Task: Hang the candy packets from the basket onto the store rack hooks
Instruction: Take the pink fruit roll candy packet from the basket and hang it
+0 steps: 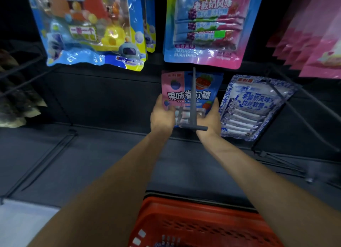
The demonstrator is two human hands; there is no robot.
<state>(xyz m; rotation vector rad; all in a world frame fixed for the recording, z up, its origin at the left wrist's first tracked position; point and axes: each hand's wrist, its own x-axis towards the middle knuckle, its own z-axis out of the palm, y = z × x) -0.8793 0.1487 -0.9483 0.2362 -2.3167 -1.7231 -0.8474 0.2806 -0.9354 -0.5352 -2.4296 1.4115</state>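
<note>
A pink and blue candy packet (pixel 191 91) with fruit pictures hangs on a grey rack hook (pixel 193 102) whose bar runs down over its front. My left hand (pixel 162 115) grips the packet's lower left edge. My right hand (pixel 210 117) grips its lower right edge. The red basket (pixel 184 221) stands below my arms at the bottom, with a few small packets showing inside.
A blue and white packet (pixel 252 108) hangs on the neighbouring hook to the right. Above hang a toy candy bag (pixel 88 29), a pink and blue bag (pixel 206 27) and pink bags (pixel 313 36). Bare grey hooks (pixel 49 160) stick out at lower left.
</note>
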